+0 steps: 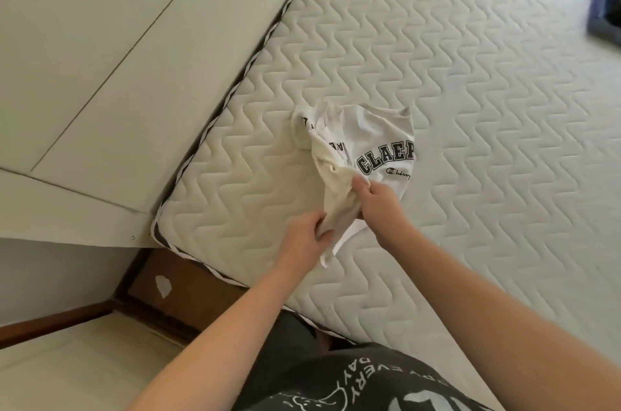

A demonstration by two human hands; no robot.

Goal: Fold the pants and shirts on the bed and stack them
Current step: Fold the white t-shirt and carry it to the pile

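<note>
On the bed [470, 108], two hands grip one shirt [376, 141].

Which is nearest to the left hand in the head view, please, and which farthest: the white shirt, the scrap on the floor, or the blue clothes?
1. White shirt: gripped by the left hand.
2. Scrap: floor, left.
3. Blue clothes: far right corner.
</note>
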